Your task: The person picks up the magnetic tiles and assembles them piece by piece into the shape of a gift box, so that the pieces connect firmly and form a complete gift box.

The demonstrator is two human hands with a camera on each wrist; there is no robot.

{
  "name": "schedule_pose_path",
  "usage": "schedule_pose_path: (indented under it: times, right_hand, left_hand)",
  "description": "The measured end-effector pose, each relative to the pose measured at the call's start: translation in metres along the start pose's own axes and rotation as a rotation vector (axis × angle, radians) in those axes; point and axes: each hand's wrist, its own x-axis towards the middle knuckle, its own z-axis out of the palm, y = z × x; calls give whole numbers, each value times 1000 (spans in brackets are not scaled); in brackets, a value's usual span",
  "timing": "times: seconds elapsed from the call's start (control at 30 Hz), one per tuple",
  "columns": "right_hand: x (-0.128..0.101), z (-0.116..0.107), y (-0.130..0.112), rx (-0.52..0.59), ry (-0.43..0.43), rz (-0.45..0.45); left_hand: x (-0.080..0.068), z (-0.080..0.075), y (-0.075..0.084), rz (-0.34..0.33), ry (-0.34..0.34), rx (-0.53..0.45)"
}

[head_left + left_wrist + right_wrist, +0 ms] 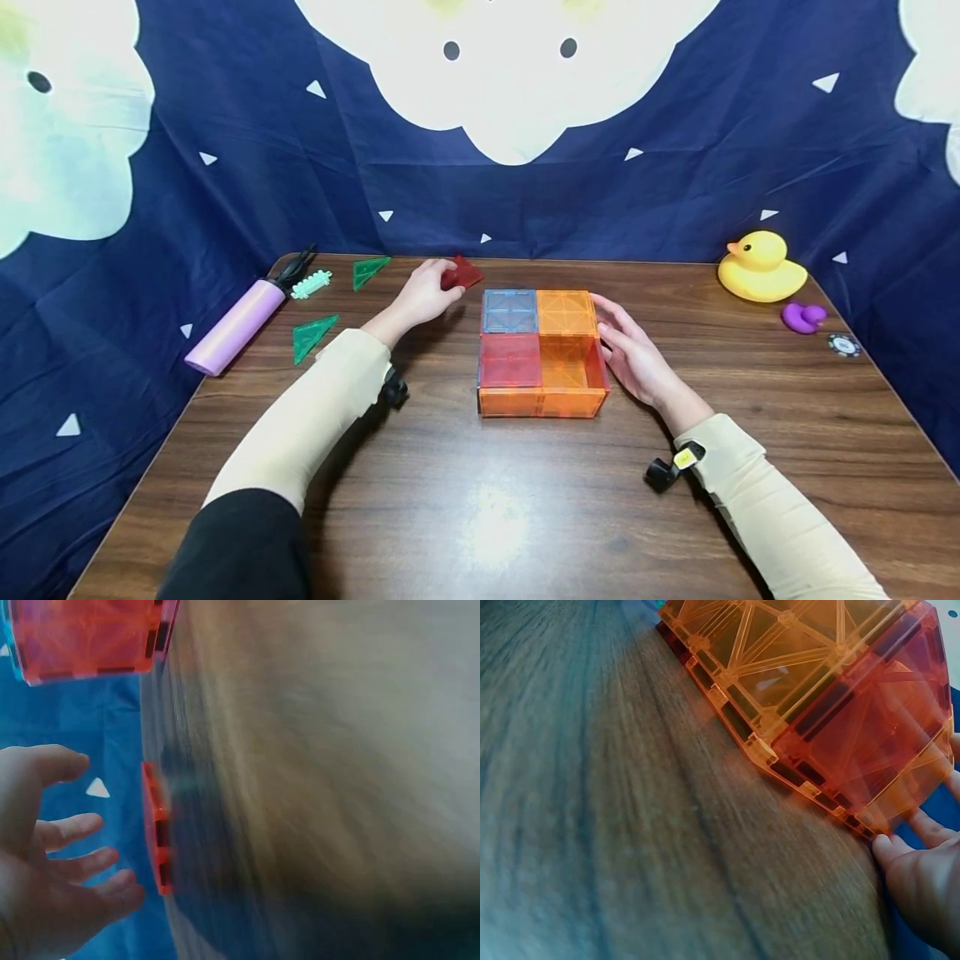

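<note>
A box of see-through magnetic tiles (510,403) stands mid-table, with blue, orange and red squares on top and an open front right corner. Behind it to the left, my left hand (429,293) reaches over a red tile (470,273) lying flat near the back edge. The left wrist view shows this hand's fingers spread, with a gap to the tile. My right hand (633,354) rests against the box's right side. In the right wrist view its thumb (889,847) touches the lower corner, and the other fingers are partly behind orange and red panels.
Two green triangle tiles (313,337) lie at the left, beside a mint toothed piece (311,284) and a lilac hand pump (238,327). At the right are a yellow rubber duck (759,268), a small purple duck (802,317) and a poker chip (844,345). A blue cloth hangs behind.
</note>
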Motion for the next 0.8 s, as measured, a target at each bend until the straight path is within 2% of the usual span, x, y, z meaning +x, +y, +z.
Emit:
schedule_pose_path:
  times: [0.23, 0.47, 0.63, 0.8]
  right_hand:
    - [-1, -2, 2, 3, -4, -15]
    - [-1, -3, 4, -3, 11, -8]
    - [-2, -3, 3, -1, 8, -16]
    - [-1, -2, 4, 13, -4, -23]
  left_hand:
    - [29, 13, -8, -21, -35, 136]
    - [39, 20, -10, -32, -95, 249]
    - [38, 18, -7, -5, -90, 255]
    - [33, 14, -3, 9, -73, 177]
